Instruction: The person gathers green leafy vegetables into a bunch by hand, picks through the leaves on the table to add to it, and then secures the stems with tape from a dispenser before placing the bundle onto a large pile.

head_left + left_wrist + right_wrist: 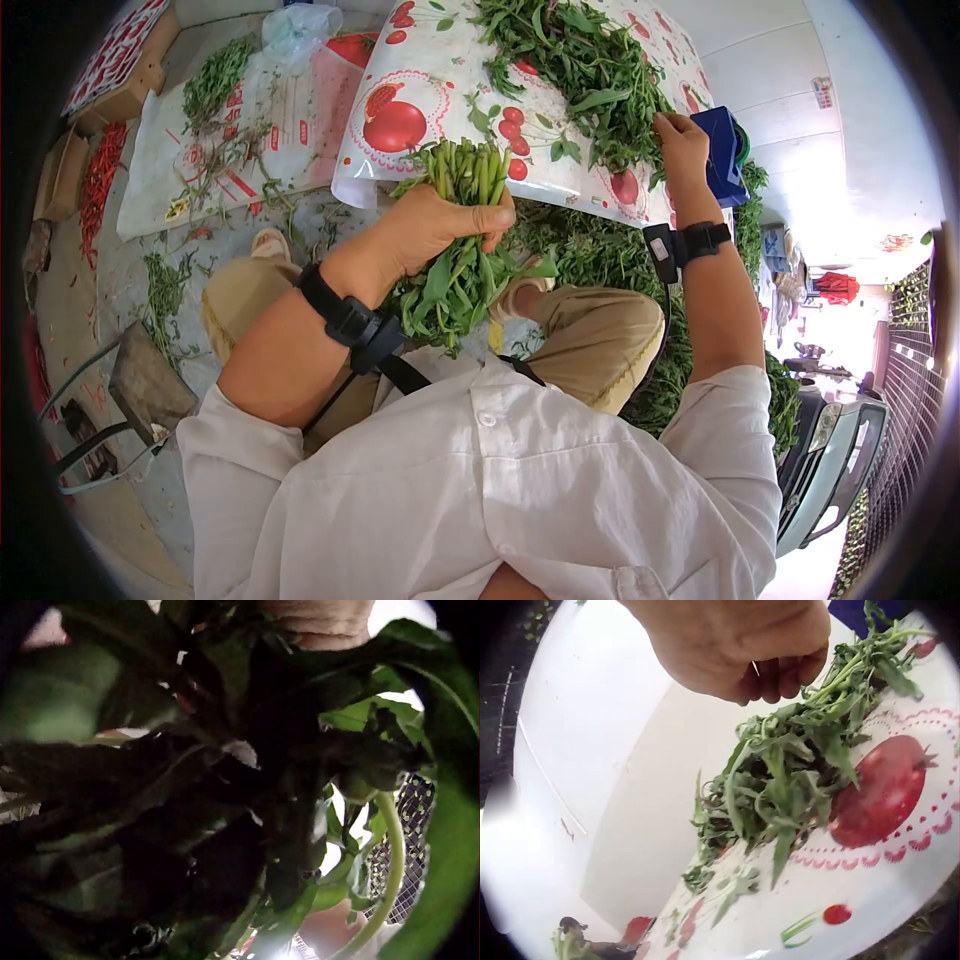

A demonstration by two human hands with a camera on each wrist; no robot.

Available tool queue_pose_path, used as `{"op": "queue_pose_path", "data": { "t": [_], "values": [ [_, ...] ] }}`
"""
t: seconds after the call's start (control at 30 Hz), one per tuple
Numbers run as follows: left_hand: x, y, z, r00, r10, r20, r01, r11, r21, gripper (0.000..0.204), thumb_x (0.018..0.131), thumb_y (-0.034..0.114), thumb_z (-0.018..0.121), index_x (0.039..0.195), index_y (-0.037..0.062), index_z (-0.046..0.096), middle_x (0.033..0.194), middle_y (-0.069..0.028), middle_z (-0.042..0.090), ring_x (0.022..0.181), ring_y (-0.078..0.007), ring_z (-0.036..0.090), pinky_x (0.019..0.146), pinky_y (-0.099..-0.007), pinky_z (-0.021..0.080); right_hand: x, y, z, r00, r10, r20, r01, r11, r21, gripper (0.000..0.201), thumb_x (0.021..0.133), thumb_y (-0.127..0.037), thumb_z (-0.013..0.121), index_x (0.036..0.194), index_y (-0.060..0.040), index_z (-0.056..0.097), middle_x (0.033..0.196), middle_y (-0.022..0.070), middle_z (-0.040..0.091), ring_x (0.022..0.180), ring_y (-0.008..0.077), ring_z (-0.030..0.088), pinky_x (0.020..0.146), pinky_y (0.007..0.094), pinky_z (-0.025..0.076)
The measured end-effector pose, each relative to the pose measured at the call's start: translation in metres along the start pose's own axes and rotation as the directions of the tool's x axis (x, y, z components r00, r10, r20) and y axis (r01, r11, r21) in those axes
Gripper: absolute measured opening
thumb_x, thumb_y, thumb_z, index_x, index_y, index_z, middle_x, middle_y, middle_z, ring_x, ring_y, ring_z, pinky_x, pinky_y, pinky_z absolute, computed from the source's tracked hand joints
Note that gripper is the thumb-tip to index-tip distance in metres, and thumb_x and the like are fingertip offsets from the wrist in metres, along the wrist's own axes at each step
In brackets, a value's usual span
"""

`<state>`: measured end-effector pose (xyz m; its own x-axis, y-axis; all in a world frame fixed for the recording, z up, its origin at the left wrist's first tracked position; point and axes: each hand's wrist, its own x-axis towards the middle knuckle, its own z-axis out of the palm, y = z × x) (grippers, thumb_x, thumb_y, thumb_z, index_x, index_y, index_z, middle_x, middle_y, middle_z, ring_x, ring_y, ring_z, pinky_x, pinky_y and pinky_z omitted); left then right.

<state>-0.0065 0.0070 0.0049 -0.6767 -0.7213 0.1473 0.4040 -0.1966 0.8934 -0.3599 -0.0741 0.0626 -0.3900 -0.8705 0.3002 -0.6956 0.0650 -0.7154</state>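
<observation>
My left hand (440,225) grips a bunch of leafy green stems (470,175), cut ends up and leaves hanging below the fist. Those leaves (390,855) fill most of the left wrist view, dark and close. My right hand (685,150) is at the right end of a pile of leafy greens (600,85) on the patterned tablecloth (350,150). In the right wrist view its fingers (787,679) are curled beside the stems of the pile (787,765); I cannot tell whether they pinch one.
A blue tape dispenser (722,155) stands at the table's right edge. More greens (590,250) lie below the table. On the left are a white sheet (160,190) with scattered greens, red chillies (103,180), and a small stool (150,385).
</observation>
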Motion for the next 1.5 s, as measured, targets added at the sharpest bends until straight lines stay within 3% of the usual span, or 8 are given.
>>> {"op": "queue_pose_path", "data": {
  "t": [0.27, 0.53, 0.67, 0.8, 0.9, 0.97, 1.1, 1.5],
  "values": [
    [0.003, -0.004, -0.002, 0.999, -0.045, 0.013, 0.045, 0.999, 0.004, 0.023, 0.082, 0.028, 0.062, 0.079, 0.0061, 0.056, 0.063, 0.0006, 0.054, 0.062, -0.0084, 0.049, 0.062, -0.0235, 0.038, 0.014, 0.004, 0.019, 0.988, -0.154, 0.01, 0.142, 0.88, -0.453, 0.028, 0.072, -0.019, 0.063, 0.092, 0.0002, 0.065, 0.07, 0.0071, 0.063, 0.061, 0.0142, 0.058, 0.058, 0.0268, 0.046],
    [0.003, -0.005, -0.004, 0.999, -0.03, 0.017, 0.029, 0.999, 0.032, 0.021, 0.083, 0.027, 0.06, 0.077, 0.007, 0.057, 0.064, 0.0011, 0.055, 0.063, -0.0084, 0.048, 0.062, -0.0234, 0.038, 0.012, 0.001, -0.004, 0.998, 0.057, 0.03, -0.057, 0.998, -0.003, 0.026, 0.073, -0.008, 0.052, 0.095, -0.0019, 0.064, 0.066, 0.0044, 0.059, 0.054, 0.0092, 0.053, 0.051, 0.023, 0.042],
    [0.003, -0.006, -0.005, 0.999, -0.034, 0.01, 0.034, 0.999, 0.029, 0.021, 0.083, 0.027, 0.06, 0.076, 0.0073, 0.057, 0.064, 0.0015, 0.055, 0.064, -0.0082, 0.048, 0.064, -0.0236, 0.038, 0.006, -0.006, -0.016, 0.992, 0.123, 0.006, -0.111, 0.874, 0.473, 0.019, 0.079, 0.0, 0.054, 0.097, 0.0047, 0.06, 0.068, 0.005, 0.057, 0.057, 0.0108, 0.054, 0.05, 0.0211, 0.042],
    [0.002, -0.004, -0.004, 0.999, -0.043, 0.008, 0.042, 0.999, 0.023, 0.021, 0.083, 0.027, 0.06, 0.077, 0.007, 0.057, 0.064, 0.0015, 0.055, 0.065, -0.0081, 0.048, 0.065, -0.0239, 0.038, 0.005, -0.01, -0.022, 0.994, -0.003, -0.112, 0.067, 0.818, 0.572, 0.02, 0.079, 0.002, 0.058, 0.099, 0.0057, 0.059, 0.077, 0.007, 0.06, 0.065, 0.0127, 0.058, 0.058, 0.0202, 0.044],
    [0.002, -0.005, -0.003, 0.999, -0.046, 0.016, 0.046, 0.999, 0.028, 0.021, 0.083, 0.028, 0.06, 0.078, 0.0069, 0.057, 0.064, 0.0015, 0.055, 0.066, -0.0081, 0.049, 0.065, -0.024, 0.038, 0.002, -0.015, -0.022, 0.978, -0.066, -0.198, 0.145, 0.898, 0.415, 0.018, 0.08, -0.002, 0.059, 0.097, 0.0051, 0.062, 0.083, 0.006, 0.06, 0.07, 0.0128, 0.058, 0.063, 0.0214, 0.045],
    [0.002, -0.006, -0.004, 0.999, -0.045, 0.021, 0.045, 0.998, 0.04, 0.022, 0.083, 0.028, 0.06, 0.079, 0.0069, 0.057, 0.064, 0.0014, 0.056, 0.066, -0.0081, 0.049, 0.065, -0.024, 0.038, 0.009, -0.004, -0.023, 0.916, -0.369, -0.157, 0.367, 0.929, -0.041, 0.016, 0.08, -0.004, 0.06, 0.094, 0.0015, 0.064, 0.086, 0.005, 0.061, 0.072, 0.0135, 0.058, 0.065, 0.0225, 0.046],
    [0.001, -0.005, -0.005, 0.999, -0.044, 0.011, 0.044, 0.998, 0.043, 0.023, 0.083, 0.029, 0.06, 0.078, 0.007, 0.057, 0.064, 0.0015, 0.056, 0.066, -0.0083, 0.049, 0.065, -0.0238, 0.038, -0.004, -0.017, -0.016, 0.76, -0.643, 0.095, 0.601, 0.638, -0.481, 0.015, 0.077, -0.008, 0.06, 0.09, -0.0096, 0.067, 0.09, 0.0082, 0.061, 0.078, 0.0221, 0.06, 0.068, 0.0291, 0.048],
    [0.001, -0.006, -0.006, 0.999, -0.047, 0.009, 0.045, 0.994, 0.095, 0.028, 0.082, 0.032, 0.06, 0.07, 0.0074, 0.058, 0.064, 0.0026, 0.055, 0.066, -0.0086, 0.047, 0.064, -0.0247, 0.037, -0.008, -0.013, -0.004, 0.61, -0.678, 0.411, 0.781, 0.423, -0.46, 0.031, 0.068, 0.003, 0.061, 0.096, -0.0093, 0.062, 0.091, 0.0073, 0.056, 0.083, 0.0262, 0.058, 0.07, 0.0337, 0.048]
  ]
}}
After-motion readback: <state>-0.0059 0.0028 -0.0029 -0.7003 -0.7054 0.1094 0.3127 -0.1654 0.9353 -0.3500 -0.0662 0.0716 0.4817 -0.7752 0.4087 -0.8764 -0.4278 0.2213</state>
